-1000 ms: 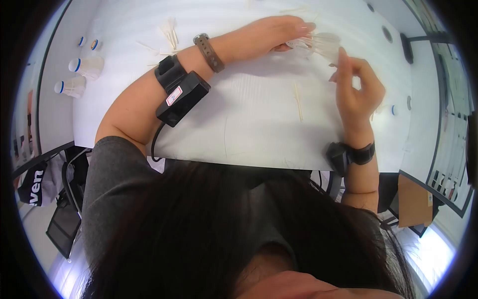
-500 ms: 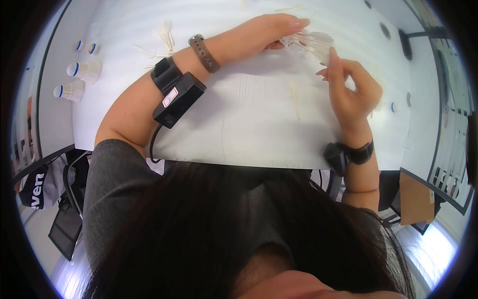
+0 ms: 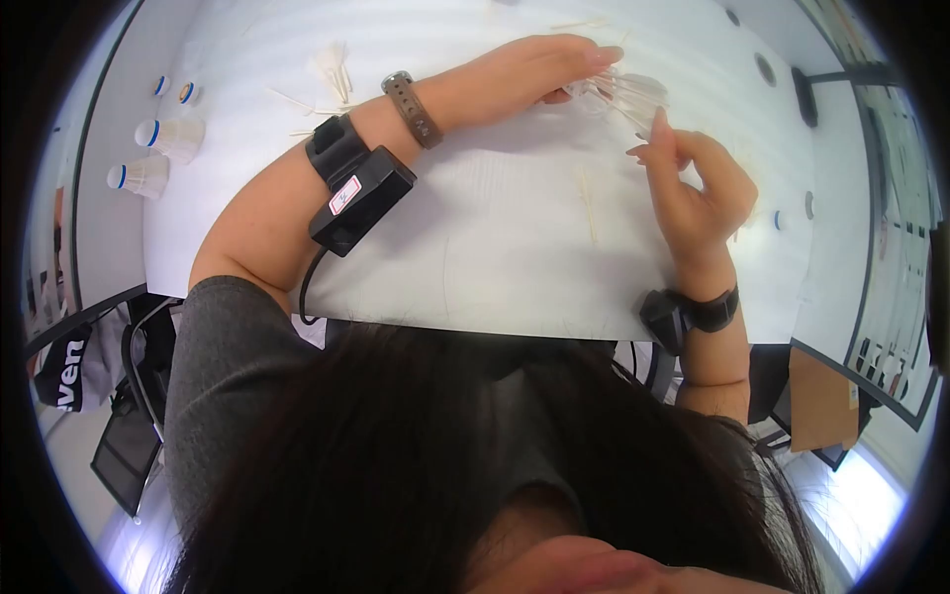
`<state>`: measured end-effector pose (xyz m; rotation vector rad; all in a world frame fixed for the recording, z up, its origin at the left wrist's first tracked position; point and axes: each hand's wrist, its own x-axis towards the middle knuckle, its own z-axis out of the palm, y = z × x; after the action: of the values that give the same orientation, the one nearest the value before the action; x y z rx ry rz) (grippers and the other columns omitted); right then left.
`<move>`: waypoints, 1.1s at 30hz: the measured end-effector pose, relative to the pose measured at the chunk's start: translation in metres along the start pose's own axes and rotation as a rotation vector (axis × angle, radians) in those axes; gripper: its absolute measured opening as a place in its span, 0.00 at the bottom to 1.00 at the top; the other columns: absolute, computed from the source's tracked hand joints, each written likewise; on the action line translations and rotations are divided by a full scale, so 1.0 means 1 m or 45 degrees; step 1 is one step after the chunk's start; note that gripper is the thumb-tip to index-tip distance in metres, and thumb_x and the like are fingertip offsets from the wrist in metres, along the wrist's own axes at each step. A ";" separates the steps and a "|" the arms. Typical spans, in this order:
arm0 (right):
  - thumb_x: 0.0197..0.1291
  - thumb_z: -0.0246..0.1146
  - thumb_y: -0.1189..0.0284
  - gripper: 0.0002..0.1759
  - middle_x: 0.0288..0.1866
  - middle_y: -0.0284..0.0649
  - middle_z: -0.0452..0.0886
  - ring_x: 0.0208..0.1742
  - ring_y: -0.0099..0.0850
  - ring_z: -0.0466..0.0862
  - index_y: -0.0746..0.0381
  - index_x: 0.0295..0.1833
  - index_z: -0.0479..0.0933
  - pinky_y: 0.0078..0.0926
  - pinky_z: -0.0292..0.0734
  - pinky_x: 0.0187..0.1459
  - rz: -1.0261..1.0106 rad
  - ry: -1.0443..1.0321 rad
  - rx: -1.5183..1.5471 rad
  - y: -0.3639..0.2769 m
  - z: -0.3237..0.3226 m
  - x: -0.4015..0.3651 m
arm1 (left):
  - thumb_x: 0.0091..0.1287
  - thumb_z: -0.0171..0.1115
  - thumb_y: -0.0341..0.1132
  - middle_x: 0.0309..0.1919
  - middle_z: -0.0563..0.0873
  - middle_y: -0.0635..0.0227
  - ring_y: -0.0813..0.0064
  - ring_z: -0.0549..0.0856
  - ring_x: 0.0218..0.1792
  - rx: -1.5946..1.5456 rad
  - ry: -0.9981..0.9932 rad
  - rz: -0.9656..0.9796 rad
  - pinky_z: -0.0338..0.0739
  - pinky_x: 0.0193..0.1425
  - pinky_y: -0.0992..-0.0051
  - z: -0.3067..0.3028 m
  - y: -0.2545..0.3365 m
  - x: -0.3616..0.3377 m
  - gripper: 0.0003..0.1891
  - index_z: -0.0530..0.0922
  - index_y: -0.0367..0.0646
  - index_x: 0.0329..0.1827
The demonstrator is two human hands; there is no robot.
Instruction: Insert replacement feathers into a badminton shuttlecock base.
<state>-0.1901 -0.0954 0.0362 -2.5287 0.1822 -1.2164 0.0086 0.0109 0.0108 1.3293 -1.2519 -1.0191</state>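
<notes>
My left hand (image 3: 549,71) reaches across the far part of the white table, its fingers closed around the base end of a shuttlecock (image 3: 638,91) with pale feathers. The feathers fan out to the right, and the base is mostly hidden by the fingers. Close to the feather tips is my right hand (image 3: 701,188), thumb raised and fingers curled in, pinching at the edge of one feather. The exact contact there is small and partly hidden.
Loose feathers (image 3: 334,74) lie beyond my left forearm, and thin pale shafts (image 3: 588,203) lie mid-table. Two shuttlecocks (image 3: 176,139) with blue bands rest at the left, near small round bases (image 3: 188,94). A blue-edged piece (image 3: 779,220) lies at the right.
Both hands have shifted only slightly. The shuttlecock has turned a little and its feathers sit slightly lower, with the right thumb tip lower too.
</notes>
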 end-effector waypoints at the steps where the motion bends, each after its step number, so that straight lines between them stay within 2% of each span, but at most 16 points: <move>1: 0.54 0.73 0.78 0.10 0.17 0.34 0.79 0.16 0.24 0.72 0.62 0.25 0.79 0.20 0.62 0.20 0.002 0.009 0.015 0.000 0.001 0.000 | 0.79 0.44 0.52 0.51 0.77 0.77 0.84 0.72 0.46 -0.005 0.005 0.002 0.71 0.51 0.81 -0.001 0.000 0.000 0.24 0.75 0.45 0.65; 6: 0.54 0.73 0.78 0.10 0.17 0.34 0.80 0.16 0.24 0.72 0.62 0.25 0.79 0.20 0.63 0.20 -0.012 -0.013 -0.017 -0.001 -0.001 0.002 | 0.79 0.43 0.53 0.53 0.77 0.77 0.84 0.72 0.47 0.014 -0.036 -0.047 0.71 0.53 0.81 -0.003 0.005 -0.001 0.24 0.75 0.46 0.65; 9: 0.54 0.74 0.79 0.10 0.18 0.34 0.80 0.16 0.24 0.73 0.62 0.25 0.79 0.19 0.64 0.20 0.012 -0.030 -0.030 -0.002 -0.001 0.002 | 0.79 0.44 0.53 0.53 0.77 0.77 0.85 0.72 0.47 -0.033 0.043 -0.020 0.71 0.53 0.82 0.002 0.001 -0.001 0.25 0.75 0.45 0.65; 12: 0.54 0.74 0.78 0.10 0.18 0.34 0.80 0.16 0.24 0.73 0.62 0.25 0.79 0.19 0.65 0.20 0.017 -0.018 -0.028 -0.002 -0.001 0.001 | 0.79 0.44 0.53 0.54 0.77 0.76 0.85 0.72 0.47 -0.032 -0.051 -0.054 0.70 0.54 0.83 -0.004 0.002 0.002 0.26 0.74 0.44 0.67; 15: 0.55 0.74 0.78 0.10 0.19 0.34 0.81 0.17 0.23 0.74 0.62 0.25 0.80 0.19 0.65 0.21 0.052 -0.024 0.009 -0.003 0.000 0.001 | 0.80 0.44 0.52 0.54 0.78 0.75 0.84 0.73 0.48 0.016 0.043 -0.020 0.71 0.55 0.83 0.002 0.004 -0.001 0.27 0.73 0.43 0.70; 18: 0.56 0.73 0.77 0.10 0.19 0.33 0.81 0.17 0.23 0.74 0.62 0.26 0.80 0.19 0.66 0.21 0.088 -0.031 0.027 -0.001 0.000 0.000 | 0.79 0.45 0.51 0.56 0.77 0.73 0.83 0.74 0.50 0.010 -0.023 -0.028 0.72 0.58 0.81 -0.003 0.003 -0.001 0.27 0.71 0.43 0.72; 22: 0.58 0.73 0.76 0.09 0.20 0.32 0.83 0.18 0.22 0.76 0.62 0.27 0.81 0.17 0.66 0.21 0.110 -0.016 0.070 0.002 0.000 -0.002 | 0.79 0.46 0.50 0.56 0.77 0.74 0.84 0.73 0.50 0.023 -0.045 0.057 0.72 0.57 0.81 -0.004 -0.002 0.001 0.25 0.72 0.44 0.71; 29: 0.59 0.72 0.76 0.09 0.21 0.32 0.84 0.18 0.20 0.77 0.62 0.27 0.81 0.16 0.67 0.21 0.114 -0.039 0.074 0.000 0.001 -0.002 | 0.79 0.45 0.49 0.54 0.77 0.78 0.85 0.71 0.47 -0.019 -0.005 0.024 0.71 0.50 0.82 -0.002 0.000 -0.001 0.22 0.76 0.44 0.65; 32: 0.59 0.72 0.76 0.09 0.21 0.32 0.85 0.18 0.20 0.77 0.62 0.27 0.81 0.16 0.68 0.21 0.115 -0.054 0.062 -0.002 0.002 0.000 | 0.79 0.44 0.48 0.50 0.77 0.79 0.86 0.70 0.45 0.003 0.014 0.075 0.69 0.47 0.84 -0.001 -0.004 0.000 0.22 0.76 0.43 0.62; 33: 0.59 0.72 0.76 0.09 0.21 0.32 0.85 0.18 0.20 0.77 0.62 0.27 0.81 0.16 0.68 0.21 0.103 -0.049 0.048 -0.002 0.001 0.000 | 0.79 0.44 0.48 0.52 0.77 0.75 0.83 0.72 0.44 0.027 -0.022 0.079 0.72 0.48 0.82 -0.002 -0.005 0.002 0.22 0.76 0.43 0.63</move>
<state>-0.1894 -0.0937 0.0358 -2.4849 0.2477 -1.1293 0.0119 0.0089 0.0062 1.2927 -1.3126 -0.9784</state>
